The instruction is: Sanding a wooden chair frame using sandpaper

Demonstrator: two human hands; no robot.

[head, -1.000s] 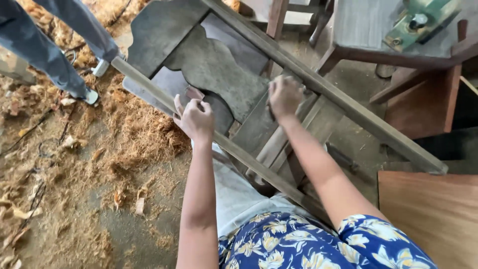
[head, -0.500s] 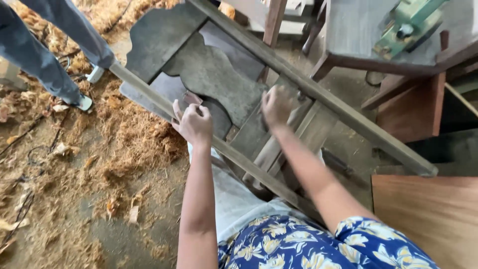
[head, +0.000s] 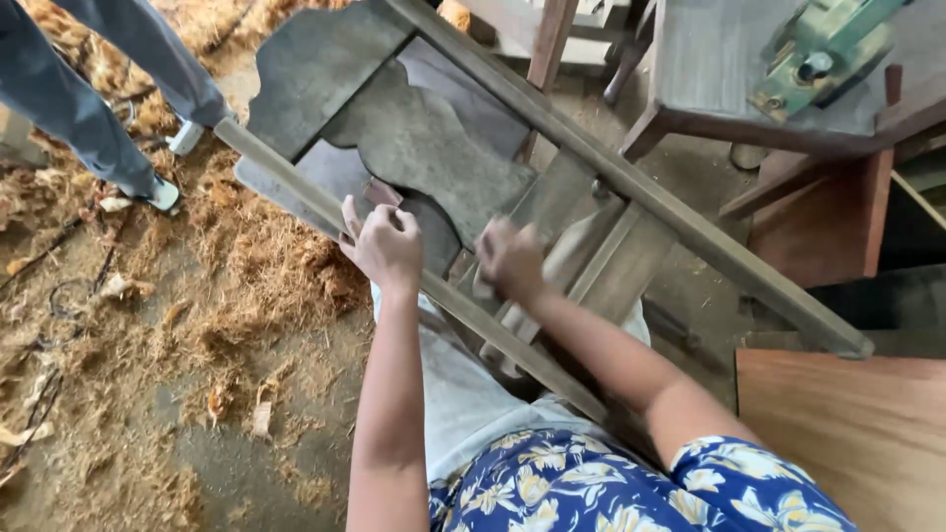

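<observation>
Green tool [head: 818, 49], sawdust [head: 266, 266], bystander's legs [head: 89, 99]

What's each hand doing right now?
Left hand: closed around the grey wooden chair-frame rail.
Right hand: blurred, pressed on a grey wooden slat; grip cannot be told.

Looking down at a dark grey wooden chair frame [head: 434, 148] lying tilted across the person's lap. The left hand [head: 386, 246] is curled around the near side rail [head: 296, 187], fingers wrapped over the top. The right hand [head: 509, 258] is pressed flat-ish on a slat [head: 552, 271] between the two rails (it's blurred, so I can't tell what's under the palm). Wood shavings [head: 256, 266] cover the floor on the left, where another person's grey trouser legs [head: 69, 99] stand. A green tool [head: 818, 49] sits on a stool [head: 709, 59] top right.
</observation>
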